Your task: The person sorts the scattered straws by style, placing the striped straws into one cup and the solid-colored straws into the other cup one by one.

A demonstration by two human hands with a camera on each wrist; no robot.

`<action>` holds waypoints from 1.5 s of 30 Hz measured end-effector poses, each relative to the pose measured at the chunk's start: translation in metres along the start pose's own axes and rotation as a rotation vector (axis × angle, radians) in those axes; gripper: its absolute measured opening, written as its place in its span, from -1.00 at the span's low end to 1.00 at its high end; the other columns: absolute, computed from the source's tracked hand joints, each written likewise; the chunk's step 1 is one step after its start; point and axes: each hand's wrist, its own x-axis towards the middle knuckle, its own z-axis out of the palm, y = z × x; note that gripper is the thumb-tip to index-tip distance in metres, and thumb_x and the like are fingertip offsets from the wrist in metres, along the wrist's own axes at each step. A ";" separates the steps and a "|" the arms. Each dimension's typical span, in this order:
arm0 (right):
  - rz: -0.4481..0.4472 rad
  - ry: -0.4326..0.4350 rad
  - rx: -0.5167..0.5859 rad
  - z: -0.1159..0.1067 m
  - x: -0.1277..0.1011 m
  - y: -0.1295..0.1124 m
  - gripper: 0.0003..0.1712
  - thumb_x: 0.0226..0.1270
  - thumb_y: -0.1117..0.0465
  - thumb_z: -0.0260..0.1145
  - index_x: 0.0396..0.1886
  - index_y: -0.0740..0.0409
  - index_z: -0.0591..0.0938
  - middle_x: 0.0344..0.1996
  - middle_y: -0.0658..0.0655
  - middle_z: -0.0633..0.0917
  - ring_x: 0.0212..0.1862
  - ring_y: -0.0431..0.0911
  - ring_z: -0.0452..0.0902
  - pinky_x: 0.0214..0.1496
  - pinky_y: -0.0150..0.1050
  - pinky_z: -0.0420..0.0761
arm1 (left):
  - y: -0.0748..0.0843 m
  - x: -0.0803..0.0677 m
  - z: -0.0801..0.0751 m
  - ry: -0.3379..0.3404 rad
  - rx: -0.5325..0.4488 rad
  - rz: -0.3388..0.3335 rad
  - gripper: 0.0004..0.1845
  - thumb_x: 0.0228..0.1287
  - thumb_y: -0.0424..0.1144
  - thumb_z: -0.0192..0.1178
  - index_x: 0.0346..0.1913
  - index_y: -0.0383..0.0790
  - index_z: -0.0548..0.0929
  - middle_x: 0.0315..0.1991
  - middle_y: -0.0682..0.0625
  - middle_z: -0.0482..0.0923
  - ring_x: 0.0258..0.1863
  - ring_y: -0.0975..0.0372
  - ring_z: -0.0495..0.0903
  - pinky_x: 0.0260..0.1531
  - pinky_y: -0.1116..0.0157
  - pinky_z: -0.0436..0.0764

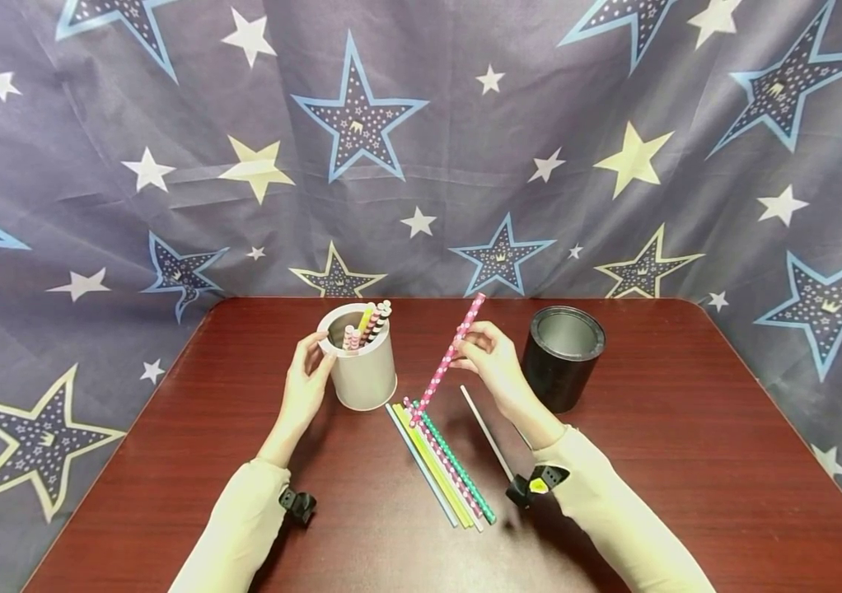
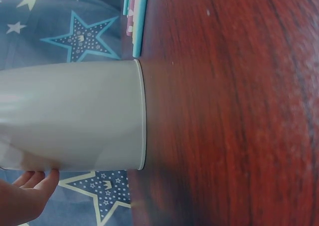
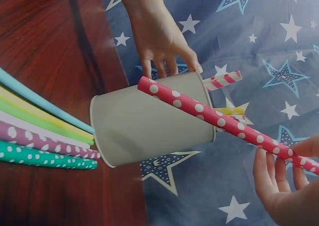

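Observation:
In the head view my left hand holds the off-white canister near its rim, thumb at the top edge and fingers along the side. Several patterned paper straws stand inside it, their ends above the rim. My right hand pinches a pink paper straw with white dots, tilted, between thumb and fingertips. Its lower end overlaps a row of loose straws on the table, in blue, yellow, white, dotted purple and dotted green. Seen from the right wrist, the pink straw crosses in front of the canister.
A black canister stands upright just right of my right hand. One white straw lies apart on the reddish-brown table, near my right wrist. Behind the table's far edge hangs a grey star-patterned cloth.

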 end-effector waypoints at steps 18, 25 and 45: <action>-0.070 0.090 0.006 0.108 -0.042 -0.173 -0.78 0.12 0.63 0.02 -0.43 0.25 0.39 -0.49 0.03 0.53 -0.46 -0.19 0.53 -0.29 -0.22 0.62 | 0.001 0.000 0.001 -0.009 -0.012 -0.019 -0.61 0.25 -0.44 -0.02 0.13 -0.45 0.26 0.14 -0.39 0.24 0.17 -0.11 0.20 0.17 0.00 0.19; -0.140 0.084 0.018 0.112 -0.036 -0.174 -0.75 0.11 0.59 0.07 -0.41 0.16 0.42 -0.48 0.02 0.55 -0.40 -0.20 0.51 -0.20 -0.02 0.57 | 0.001 0.000 0.001 -0.001 -0.014 -0.017 -0.61 0.24 -0.45 -0.02 0.13 -0.46 0.26 0.14 -0.38 0.24 0.17 -0.12 0.21 0.16 -0.02 0.19; -0.307 -0.038 0.053 0.097 0.021 -0.101 -0.70 0.07 0.32 0.30 -0.17 0.26 0.48 -0.24 0.17 0.60 -0.27 -0.09 0.56 -0.23 -0.15 0.60 | -0.027 0.007 -0.003 0.018 0.004 0.022 -0.62 0.24 -0.39 0.02 0.12 -0.35 0.30 0.12 -0.28 0.31 0.16 -0.03 0.26 0.17 -0.03 0.18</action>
